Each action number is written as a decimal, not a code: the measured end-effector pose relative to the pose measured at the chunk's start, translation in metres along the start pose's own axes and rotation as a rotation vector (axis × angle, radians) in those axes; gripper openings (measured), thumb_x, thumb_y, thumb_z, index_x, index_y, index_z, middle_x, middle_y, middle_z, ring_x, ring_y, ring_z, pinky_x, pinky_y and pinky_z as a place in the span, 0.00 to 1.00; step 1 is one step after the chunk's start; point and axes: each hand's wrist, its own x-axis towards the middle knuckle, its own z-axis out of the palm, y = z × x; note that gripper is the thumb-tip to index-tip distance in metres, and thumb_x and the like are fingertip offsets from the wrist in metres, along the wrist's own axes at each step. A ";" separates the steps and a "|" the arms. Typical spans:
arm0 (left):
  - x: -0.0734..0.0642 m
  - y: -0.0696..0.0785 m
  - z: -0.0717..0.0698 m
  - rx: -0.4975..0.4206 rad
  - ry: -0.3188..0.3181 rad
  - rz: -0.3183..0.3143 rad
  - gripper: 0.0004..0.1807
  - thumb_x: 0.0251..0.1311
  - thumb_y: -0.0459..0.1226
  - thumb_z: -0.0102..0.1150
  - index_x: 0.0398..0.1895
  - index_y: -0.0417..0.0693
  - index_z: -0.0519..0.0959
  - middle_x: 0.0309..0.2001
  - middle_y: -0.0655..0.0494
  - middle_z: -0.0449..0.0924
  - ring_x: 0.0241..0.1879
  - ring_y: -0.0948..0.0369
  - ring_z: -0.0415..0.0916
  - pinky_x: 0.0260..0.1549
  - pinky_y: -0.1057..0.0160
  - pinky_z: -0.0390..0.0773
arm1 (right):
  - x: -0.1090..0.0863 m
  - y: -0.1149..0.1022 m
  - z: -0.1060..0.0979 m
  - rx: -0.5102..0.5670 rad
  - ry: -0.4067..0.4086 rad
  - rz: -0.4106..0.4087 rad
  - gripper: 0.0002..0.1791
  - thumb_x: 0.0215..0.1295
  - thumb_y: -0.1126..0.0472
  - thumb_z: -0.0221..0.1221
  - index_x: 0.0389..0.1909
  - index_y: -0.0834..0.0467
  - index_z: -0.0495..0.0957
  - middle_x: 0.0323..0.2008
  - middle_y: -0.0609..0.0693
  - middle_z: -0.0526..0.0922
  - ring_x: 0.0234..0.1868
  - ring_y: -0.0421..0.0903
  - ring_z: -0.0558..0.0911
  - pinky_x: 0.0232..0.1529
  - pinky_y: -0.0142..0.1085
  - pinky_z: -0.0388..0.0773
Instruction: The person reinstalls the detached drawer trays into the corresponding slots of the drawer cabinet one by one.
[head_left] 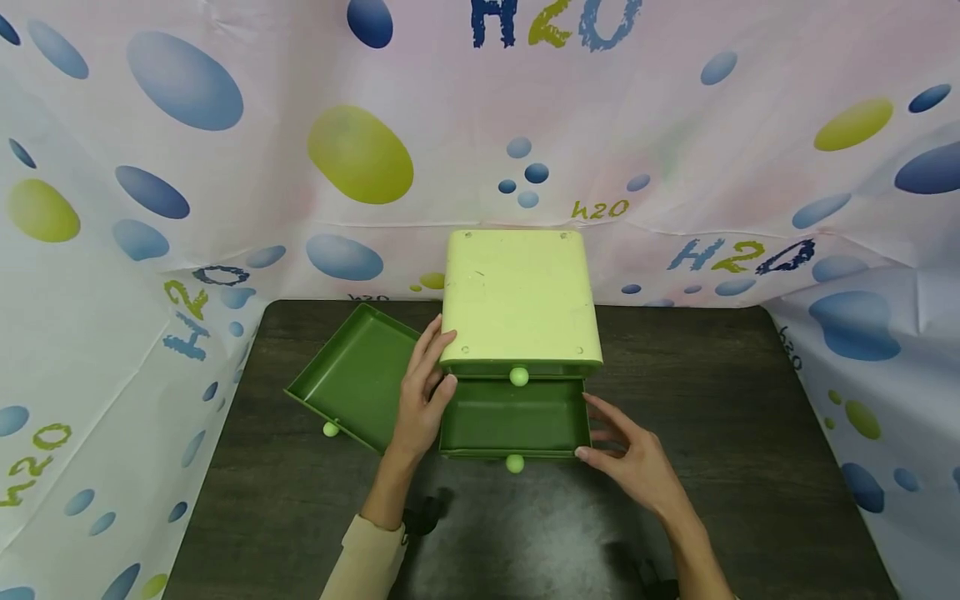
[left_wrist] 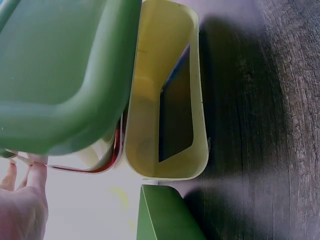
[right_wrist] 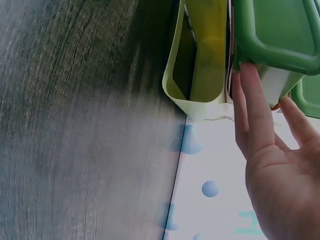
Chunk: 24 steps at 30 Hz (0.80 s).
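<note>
A pale yellow-green cabinet (head_left: pixel 521 292) stands on the dark table, with a green drawer (head_left: pixel 513 417) pulled out of its front. My left hand (head_left: pixel 422 408) lies along the cabinet's left side, fingers extended, thumb near the drawer's rear left corner. On the drawer's right side, the fingers of my right hand (right_wrist: pixel 280 165) reach along the wall, and in the head view its thumb is at the front corner. Below this drawer, the left wrist view shows an empty slot (left_wrist: pixel 150 90). Another green drawer (head_left: pixel 348 375) lies removed, left of the cabinet, partly hidden by my left hand.
Above the pulled-out drawer, one more drawer front with a round light-green knob (head_left: pixel 519 377) sits at the cabinet. A patterned white sheet (head_left: pixel 480 108) hangs behind and beside the table (head_left: pixel 712 433).
</note>
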 end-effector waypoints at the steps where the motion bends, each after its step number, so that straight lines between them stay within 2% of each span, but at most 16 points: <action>1: 0.000 0.000 0.000 -0.002 -0.001 0.000 0.30 0.76 0.48 0.47 0.73 0.40 0.65 0.78 0.45 0.47 0.35 0.66 0.74 0.20 0.63 0.62 | 0.000 -0.001 0.000 0.000 0.001 0.004 0.39 0.61 0.55 0.70 0.72 0.43 0.66 0.65 0.59 0.73 0.54 0.56 0.81 0.41 0.35 0.83; 2: 0.000 0.001 0.000 -0.002 -0.001 0.000 0.30 0.76 0.48 0.47 0.73 0.40 0.65 0.78 0.45 0.47 0.39 0.65 0.75 0.21 0.63 0.63 | 0.000 -0.001 0.000 0.001 0.002 0.005 0.38 0.61 0.56 0.70 0.72 0.44 0.67 0.65 0.60 0.72 0.54 0.57 0.81 0.41 0.35 0.83; 3: 0.001 0.001 0.000 -0.005 -0.002 -0.001 0.30 0.76 0.48 0.47 0.73 0.40 0.65 0.78 0.45 0.47 0.49 0.62 0.76 0.22 0.63 0.64 | 0.000 -0.002 0.000 0.000 0.002 0.009 0.38 0.61 0.56 0.70 0.72 0.44 0.67 0.65 0.60 0.72 0.54 0.57 0.81 0.41 0.35 0.82; 5: 0.001 0.002 0.000 -0.011 -0.004 -0.002 0.30 0.76 0.48 0.47 0.73 0.39 0.65 0.78 0.44 0.47 0.67 0.53 0.65 0.24 0.63 0.65 | 0.000 -0.002 0.000 0.000 0.004 0.014 0.36 0.62 0.55 0.70 0.71 0.43 0.68 0.65 0.60 0.72 0.54 0.58 0.80 0.41 0.36 0.83; 7: 0.001 0.002 0.000 -0.015 -0.004 0.000 0.30 0.76 0.47 0.47 0.73 0.38 0.65 0.78 0.43 0.47 0.72 0.51 0.59 0.24 0.63 0.66 | 0.001 -0.002 0.000 -0.004 0.012 0.016 0.36 0.62 0.54 0.70 0.70 0.44 0.69 0.66 0.59 0.72 0.54 0.58 0.81 0.41 0.37 0.83; 9: 0.002 0.003 0.000 -0.017 -0.003 0.000 0.29 0.77 0.47 0.47 0.73 0.38 0.65 0.78 0.43 0.47 0.71 0.54 0.60 0.24 0.63 0.65 | 0.002 -0.002 0.000 -0.003 0.019 0.023 0.34 0.62 0.53 0.70 0.69 0.43 0.70 0.66 0.57 0.71 0.55 0.58 0.81 0.42 0.37 0.83; 11: 0.001 0.003 0.000 -0.016 -0.002 -0.001 0.28 0.77 0.45 0.47 0.72 0.38 0.65 0.78 0.43 0.47 0.56 0.65 0.73 0.22 0.63 0.64 | 0.003 -0.003 0.001 0.000 0.027 0.029 0.33 0.62 0.52 0.69 0.68 0.44 0.71 0.67 0.56 0.70 0.56 0.57 0.81 0.43 0.39 0.83; 12: 0.001 0.003 0.001 -0.015 -0.002 -0.001 0.28 0.77 0.45 0.47 0.72 0.38 0.65 0.78 0.43 0.47 0.47 0.69 0.74 0.22 0.63 0.63 | 0.004 -0.003 0.001 -0.003 0.034 0.031 0.32 0.62 0.51 0.69 0.67 0.44 0.72 0.67 0.55 0.71 0.56 0.56 0.81 0.44 0.40 0.83; 14: 0.001 0.003 0.001 -0.013 -0.003 -0.007 0.28 0.77 0.44 0.47 0.73 0.39 0.65 0.78 0.44 0.47 0.29 0.75 0.66 0.21 0.63 0.62 | 0.006 -0.003 0.001 -0.012 0.045 0.030 0.30 0.62 0.50 0.69 0.65 0.44 0.73 0.67 0.54 0.71 0.56 0.56 0.81 0.46 0.43 0.83; 15: 0.001 0.003 0.001 -0.014 -0.003 -0.009 0.27 0.77 0.44 0.47 0.73 0.39 0.65 0.78 0.44 0.48 0.24 0.75 0.60 0.20 0.63 0.62 | 0.006 -0.003 0.001 -0.017 0.049 0.029 0.29 0.62 0.50 0.69 0.65 0.44 0.74 0.67 0.54 0.71 0.57 0.56 0.81 0.47 0.45 0.82; 16: 0.001 0.003 0.001 -0.013 -0.005 -0.011 0.27 0.77 0.43 0.47 0.73 0.39 0.65 0.78 0.45 0.47 0.24 0.74 0.59 0.20 0.63 0.61 | 0.007 -0.003 0.001 -0.021 0.052 0.027 0.29 0.63 0.50 0.68 0.64 0.45 0.74 0.67 0.54 0.72 0.57 0.56 0.81 0.49 0.47 0.82; 18: 0.002 0.003 0.001 -0.017 -0.007 -0.015 0.27 0.77 0.44 0.47 0.73 0.40 0.65 0.78 0.45 0.47 0.38 0.72 0.72 0.22 0.63 0.63 | 0.007 -0.003 0.002 -0.026 0.059 0.024 0.27 0.63 0.49 0.68 0.63 0.45 0.75 0.67 0.54 0.72 0.57 0.57 0.80 0.51 0.50 0.80; 19: 0.002 0.004 0.000 -0.017 -0.006 -0.017 0.27 0.77 0.44 0.47 0.73 0.40 0.65 0.78 0.46 0.47 0.43 0.70 0.73 0.22 0.63 0.63 | 0.007 -0.003 0.002 -0.025 0.059 0.024 0.27 0.63 0.49 0.68 0.63 0.45 0.76 0.67 0.53 0.72 0.57 0.57 0.80 0.51 0.50 0.80; 20: 0.002 0.004 0.000 -0.020 -0.006 -0.018 0.27 0.77 0.44 0.47 0.73 0.40 0.65 0.78 0.46 0.47 0.53 0.66 0.73 0.23 0.63 0.64 | 0.007 -0.003 0.002 -0.018 0.056 0.023 0.27 0.63 0.50 0.68 0.63 0.45 0.76 0.67 0.53 0.71 0.58 0.57 0.80 0.51 0.49 0.80; 22: 0.003 0.005 0.000 -0.026 -0.005 -0.019 0.28 0.77 0.44 0.47 0.73 0.39 0.65 0.78 0.46 0.47 0.67 0.58 0.64 0.24 0.63 0.65 | 0.007 -0.002 0.003 0.010 0.043 0.016 0.28 0.62 0.51 0.69 0.63 0.46 0.75 0.68 0.54 0.70 0.59 0.58 0.79 0.51 0.47 0.81; 24: 0.003 0.004 0.000 -0.027 -0.004 -0.020 0.28 0.77 0.44 0.47 0.73 0.39 0.65 0.78 0.45 0.47 0.65 0.57 0.66 0.23 0.63 0.64 | 0.007 -0.002 0.003 0.037 0.028 0.005 0.30 0.60 0.54 0.70 0.64 0.48 0.74 0.68 0.56 0.69 0.59 0.59 0.79 0.50 0.43 0.81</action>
